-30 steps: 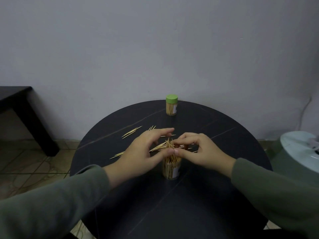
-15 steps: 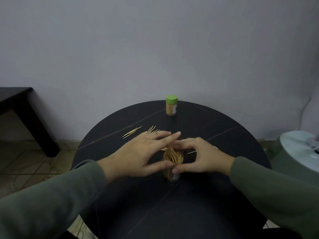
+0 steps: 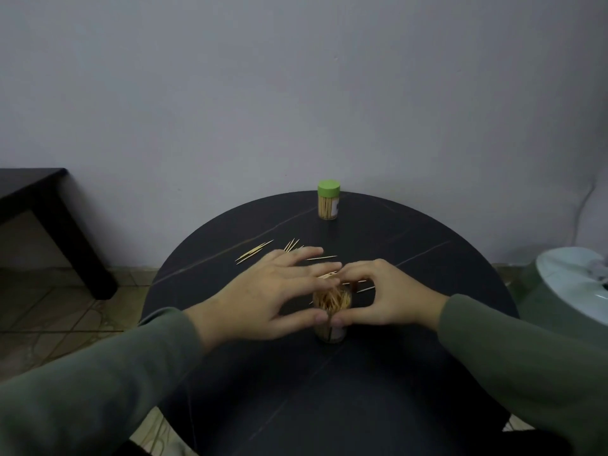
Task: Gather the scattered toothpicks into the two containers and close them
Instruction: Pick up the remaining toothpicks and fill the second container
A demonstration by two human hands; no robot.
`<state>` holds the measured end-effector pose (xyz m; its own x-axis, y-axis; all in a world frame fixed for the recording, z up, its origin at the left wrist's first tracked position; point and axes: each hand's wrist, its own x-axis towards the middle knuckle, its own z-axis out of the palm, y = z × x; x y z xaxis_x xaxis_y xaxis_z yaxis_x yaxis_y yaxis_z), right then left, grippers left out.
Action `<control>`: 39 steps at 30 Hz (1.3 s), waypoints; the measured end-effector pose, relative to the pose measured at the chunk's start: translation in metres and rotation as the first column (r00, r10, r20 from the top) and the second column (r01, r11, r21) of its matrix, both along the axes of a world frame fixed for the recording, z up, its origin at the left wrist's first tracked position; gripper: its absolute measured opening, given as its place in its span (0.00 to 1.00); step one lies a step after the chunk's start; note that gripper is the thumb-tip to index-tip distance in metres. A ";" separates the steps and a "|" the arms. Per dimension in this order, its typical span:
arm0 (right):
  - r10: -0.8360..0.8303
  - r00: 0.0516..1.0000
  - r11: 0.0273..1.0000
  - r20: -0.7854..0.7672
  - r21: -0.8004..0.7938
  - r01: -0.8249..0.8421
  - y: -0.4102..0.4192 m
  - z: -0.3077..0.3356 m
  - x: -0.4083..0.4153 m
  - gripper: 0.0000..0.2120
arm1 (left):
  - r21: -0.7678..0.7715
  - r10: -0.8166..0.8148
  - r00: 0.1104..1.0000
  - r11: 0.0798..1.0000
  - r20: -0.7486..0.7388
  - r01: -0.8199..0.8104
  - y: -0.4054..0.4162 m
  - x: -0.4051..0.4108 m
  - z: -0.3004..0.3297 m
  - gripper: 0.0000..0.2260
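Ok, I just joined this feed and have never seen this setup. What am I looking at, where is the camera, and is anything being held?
There is no robot here: a person wears one camera on the head, looking down at their own hands. On the round black table stands an open container packed with toothpicks. The left hand lies against it with straight fingers; the right hand curls round its top. Loose toothpicks lie beyond the hands. A second container with a green lid stands closed at the far edge.
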<state>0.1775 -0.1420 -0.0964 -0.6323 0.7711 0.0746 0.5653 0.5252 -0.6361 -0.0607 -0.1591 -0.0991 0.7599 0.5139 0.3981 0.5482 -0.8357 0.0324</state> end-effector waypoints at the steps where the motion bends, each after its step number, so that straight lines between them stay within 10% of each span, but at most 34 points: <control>1: 0.002 1.000 1.000 0.000 -0.006 -0.002 0.000 0.000 0.000 0.27 | -0.005 0.013 1.000 1.000 0.010 -0.013 0.001 -0.003 -0.001 0.22; 29: 0.030 0.999 0.999 -0.011 0.019 -0.030 0.006 -0.003 0.002 0.25 | 0.133 0.027 0.998 0.991 -0.053 -0.020 0.002 0.003 -0.004 0.21; 35: 0.063 0.975 0.994 0.213 0.070 -0.079 0.011 0.004 0.008 0.29 | 0.066 -0.009 0.993 0.998 -0.118 0.017 0.000 0.000 -0.010 0.23; 39: 0.016 0.863 0.975 0.506 0.184 -0.126 0.018 0.011 0.013 0.28 | -0.058 0.140 0.982 0.989 0.129 -0.134 0.000 -0.002 -0.007 0.20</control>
